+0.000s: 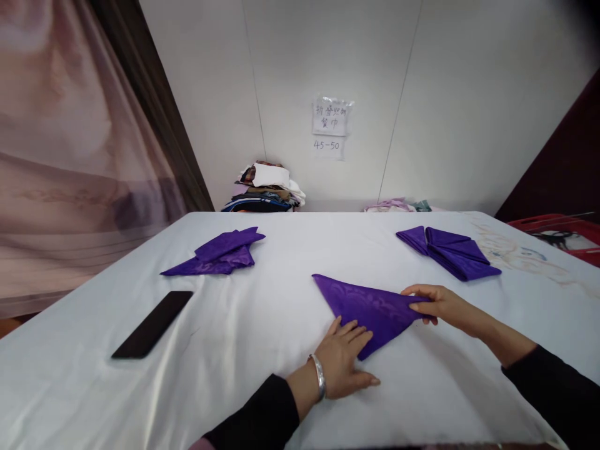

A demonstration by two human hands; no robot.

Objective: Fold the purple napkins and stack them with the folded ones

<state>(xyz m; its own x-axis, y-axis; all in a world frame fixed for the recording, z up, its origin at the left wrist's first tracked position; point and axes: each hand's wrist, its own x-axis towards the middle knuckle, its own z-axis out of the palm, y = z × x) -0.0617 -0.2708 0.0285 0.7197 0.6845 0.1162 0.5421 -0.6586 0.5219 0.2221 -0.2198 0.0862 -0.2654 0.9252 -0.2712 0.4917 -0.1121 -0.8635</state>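
A purple napkin [365,306] with a faint woven pattern lies folded into a triangle on the white tablecloth. My left hand [344,359], a silver bangle at its wrist, rests flat on the napkin's near left edge with the fingers stretched out. At the right corner, my right hand [435,304] pinches the cloth between thumb and fingers. Farther back on the right lies a second folded purple napkin [454,250] with several pointed layers. A third purple napkin [220,253], folded with overlapping points, sits at the back left.
A flat black rectangular object [154,324] lies on the left of the tablecloth [225,387]. Beyond the far edge are a stack of folded clothes [269,187] and more fabric [394,205]. A red crate [557,222] stands at right; a curtain [79,150] hangs at left.
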